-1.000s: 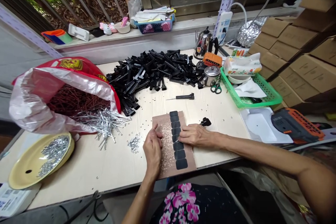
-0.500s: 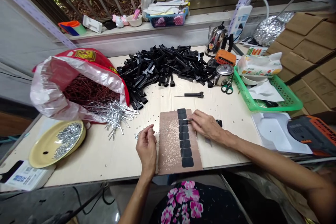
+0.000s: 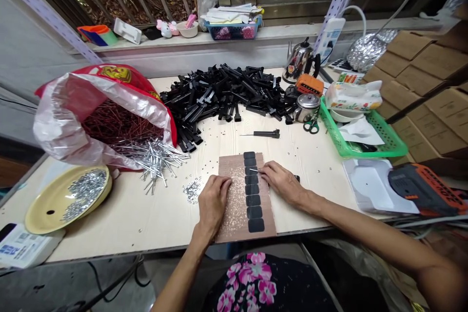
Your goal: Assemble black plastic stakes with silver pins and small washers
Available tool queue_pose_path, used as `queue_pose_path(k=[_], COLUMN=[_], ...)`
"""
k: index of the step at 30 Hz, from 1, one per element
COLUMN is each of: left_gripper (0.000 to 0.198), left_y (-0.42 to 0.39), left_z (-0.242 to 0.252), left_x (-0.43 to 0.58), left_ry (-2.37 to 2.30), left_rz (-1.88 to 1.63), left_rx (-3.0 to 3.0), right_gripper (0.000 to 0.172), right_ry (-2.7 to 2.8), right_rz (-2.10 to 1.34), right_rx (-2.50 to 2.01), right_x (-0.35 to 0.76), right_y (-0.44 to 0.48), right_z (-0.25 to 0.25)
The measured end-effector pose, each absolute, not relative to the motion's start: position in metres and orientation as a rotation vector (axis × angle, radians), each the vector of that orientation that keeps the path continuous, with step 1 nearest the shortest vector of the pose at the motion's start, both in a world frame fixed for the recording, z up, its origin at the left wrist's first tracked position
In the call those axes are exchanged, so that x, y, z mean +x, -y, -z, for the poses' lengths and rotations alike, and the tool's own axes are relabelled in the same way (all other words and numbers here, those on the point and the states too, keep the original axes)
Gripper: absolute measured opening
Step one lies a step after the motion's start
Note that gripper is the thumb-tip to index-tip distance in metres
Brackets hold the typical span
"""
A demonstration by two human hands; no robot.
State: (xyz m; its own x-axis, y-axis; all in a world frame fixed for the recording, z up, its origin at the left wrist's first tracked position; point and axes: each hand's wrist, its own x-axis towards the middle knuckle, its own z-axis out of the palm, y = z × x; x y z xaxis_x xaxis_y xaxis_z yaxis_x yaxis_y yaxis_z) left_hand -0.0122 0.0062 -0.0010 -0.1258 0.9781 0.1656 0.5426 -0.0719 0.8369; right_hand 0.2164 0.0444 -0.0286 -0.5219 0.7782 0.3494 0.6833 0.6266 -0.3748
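Since the frame half a second ago, the left hand [image 3: 212,200] has moved from beside the board to over its left edge, uncovering a small heap of tiny silvery metal pieces [image 3: 192,190]. One thin, straight, silvery metal pin [image 3: 253,170] is pinched between the thumb and fingers of the right hand [image 3: 283,182], lying across a column of rounded black squares [image 3: 253,200]. These run down a flat, brown, rectangular board [image 3: 234,207] speckled with pale flecks. The left fingertips are drawn together; whether they hold anything, I cannot tell. Beyond the board lies a single slender black plastic part [image 3: 266,134] with a needle-like tip, and behind that a broad pile of black plastic parts [image 3: 234,90]. Loose silvery metal pins [image 3: 157,158] spill from a red bag with a whitish lining [image 3: 54,122], near a shallow yellow bowl [image 3: 40,204].
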Motion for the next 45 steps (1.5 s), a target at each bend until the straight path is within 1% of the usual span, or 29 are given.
queue_pose_path(k=[4, 6, 9, 12, 19, 30, 34, 38, 40, 43, 45], left_gripper=[0.023, 0.024, 0.016, 0.006, 0.005, 0.022, 0.029, 0.032, 0.033, 0.032, 0.031], left_y=[-0.01, -0.015, -0.02, -0.022, -0.02, -0.022, -0.02, -0.02, -0.02, -0.02, -0.021], left_z=[-0.011, -0.016, -0.02, -0.02, -0.023, -0.021, -0.018, -0.017, -0.017, -0.019, -0.019], left_x=[-0.004, 0.0, 0.006, 0.01, 0.016, 0.02, 0.018, 0.018, 0.019, 0.02, 0.019], left_ry=[-1.459, -1.27, -1.102, -1.032, -1.018, -1.055, -1.099, -1.146, -1.162, -1.159, -1.15], left_rz=[-1.153, -1.127, -1.115, -1.129, -1.235, -1.365, -1.415, -1.415, -1.416, -1.41, -1.397], left_rx=[0.936, 0.617, 0.323, 0.188, 0.155, 0.281, 0.366, 0.416, 0.43, 0.46, 0.473], right_gripper=[0.018, 0.017, 0.018, 0.019, 0.022, 0.022, 0.021, 0.021, 0.024, 0.029, 0.029], right_ry=[2.283, 2.23, 2.19, 2.222, 2.296, 2.361, 2.372, 2.39, 2.383, 2.34, 2.317], right_rz=[-0.336, -0.419, -0.444, -0.41, -0.209, 0.194, 0.18, 0.234, 0.177, -0.003, -0.045], right_rx=[-1.112, -1.044, -0.999, -1.004, -1.102, -1.18, -1.191, -1.149, -1.163, -1.221, -1.221], right_x=[0.215, 0.209, 0.197, 0.188, 0.183, 0.171, 0.17, 0.171, 0.171, 0.17, 0.17], right_y=[-0.042, -0.04, -0.038, -0.038, -0.037, -0.034, -0.035, -0.036, -0.036, -0.036, -0.036], right_z=[0.019, 0.006, -0.013, -0.024, -0.03, -0.027, -0.025, -0.026, -0.027, -0.027, -0.025])
